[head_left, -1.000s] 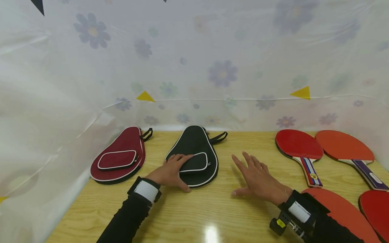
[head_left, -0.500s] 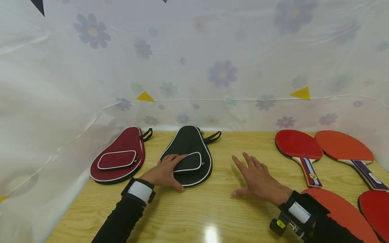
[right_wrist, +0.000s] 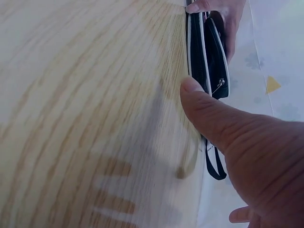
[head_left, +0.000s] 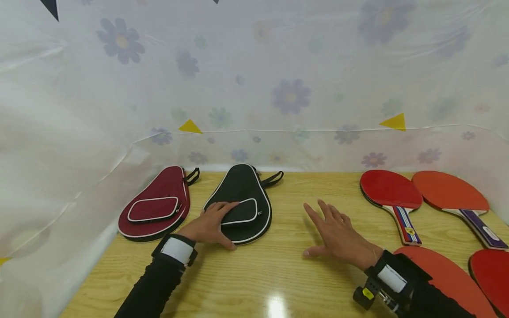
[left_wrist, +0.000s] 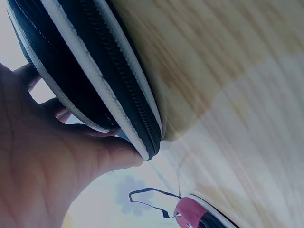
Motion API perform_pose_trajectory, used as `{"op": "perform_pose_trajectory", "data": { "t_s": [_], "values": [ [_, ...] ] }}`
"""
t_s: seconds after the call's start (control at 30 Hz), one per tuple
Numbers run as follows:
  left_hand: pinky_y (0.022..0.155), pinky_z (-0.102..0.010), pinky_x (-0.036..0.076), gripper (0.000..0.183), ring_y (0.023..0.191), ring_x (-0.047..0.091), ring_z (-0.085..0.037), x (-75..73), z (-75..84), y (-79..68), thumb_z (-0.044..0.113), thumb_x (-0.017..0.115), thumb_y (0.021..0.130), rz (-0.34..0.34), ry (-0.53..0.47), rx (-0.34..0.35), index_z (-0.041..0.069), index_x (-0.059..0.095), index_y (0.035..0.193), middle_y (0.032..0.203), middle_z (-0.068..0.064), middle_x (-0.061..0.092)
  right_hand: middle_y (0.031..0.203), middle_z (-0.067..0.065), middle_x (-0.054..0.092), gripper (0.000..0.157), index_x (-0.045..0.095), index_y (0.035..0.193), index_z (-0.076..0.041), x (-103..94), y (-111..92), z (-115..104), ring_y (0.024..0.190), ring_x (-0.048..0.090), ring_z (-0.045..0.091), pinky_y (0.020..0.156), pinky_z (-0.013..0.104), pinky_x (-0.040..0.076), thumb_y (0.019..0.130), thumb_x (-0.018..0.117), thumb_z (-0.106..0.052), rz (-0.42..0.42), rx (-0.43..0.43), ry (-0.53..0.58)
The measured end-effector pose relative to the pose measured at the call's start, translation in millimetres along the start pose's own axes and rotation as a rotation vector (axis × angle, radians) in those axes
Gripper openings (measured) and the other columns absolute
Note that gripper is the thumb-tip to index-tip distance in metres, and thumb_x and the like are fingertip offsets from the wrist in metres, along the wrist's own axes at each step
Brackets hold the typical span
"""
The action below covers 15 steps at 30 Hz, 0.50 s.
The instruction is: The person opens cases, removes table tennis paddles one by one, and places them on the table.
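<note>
My left hand (head_left: 208, 225) lies over the lower left of a black table tennis paddle case (head_left: 240, 185) with white piping, a zipped pocket and a wrist strap. Its thumb presses the bottom edge, and its fingers reach across the pocket; in the left wrist view they hold the case (left_wrist: 90, 57) from the side. To the left lies a similar dark red paddle case (head_left: 159, 207). My right hand (head_left: 334, 234) hovers over the table to the right of the black case, fingers spread, holding nothing.
At the right lie a red paddle (head_left: 391, 190) with a striped handle and an orange-red paddle (head_left: 449, 190) with a purple handle. Another orange-red paddle (head_left: 445, 278) and a red one (head_left: 493, 274) lie nearer. A flowered sheet (head_left: 254, 88) hangs behind the wooden table (head_left: 254, 282).
My left hand has slid the black paddle case leftward along the table, closer to the dark red case. My right hand has stayed in place.
</note>
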<state>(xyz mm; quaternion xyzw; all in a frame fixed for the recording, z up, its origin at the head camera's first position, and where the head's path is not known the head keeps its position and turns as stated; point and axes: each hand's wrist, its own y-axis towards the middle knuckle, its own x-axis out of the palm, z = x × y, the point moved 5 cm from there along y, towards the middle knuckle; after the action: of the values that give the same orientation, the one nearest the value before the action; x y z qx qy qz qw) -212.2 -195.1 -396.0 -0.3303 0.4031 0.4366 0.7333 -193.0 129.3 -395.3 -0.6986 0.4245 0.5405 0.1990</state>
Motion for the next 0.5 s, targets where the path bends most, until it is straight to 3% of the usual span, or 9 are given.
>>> {"op": "perform_pose_trajectory", "data": {
  "t_s": [0.5],
  "values": [
    [0.106,-0.076,0.022,0.114,0.141,0.030,-0.046,-8.2,-10.7,-10.5,0.041,0.094,0.066,0.015,-0.006,0.025,0.014,0.032,0.158,0.152,-0.024,0.035,0.155,0.036,0.025,0.110,0.029,0.158,-0.006,-1.0,-3.0,2.1,0.136,0.031,0.062,0.098,0.079,0.027,0.075,0.083,-0.056,-0.005,-0.010,0.051]
  ]
}}
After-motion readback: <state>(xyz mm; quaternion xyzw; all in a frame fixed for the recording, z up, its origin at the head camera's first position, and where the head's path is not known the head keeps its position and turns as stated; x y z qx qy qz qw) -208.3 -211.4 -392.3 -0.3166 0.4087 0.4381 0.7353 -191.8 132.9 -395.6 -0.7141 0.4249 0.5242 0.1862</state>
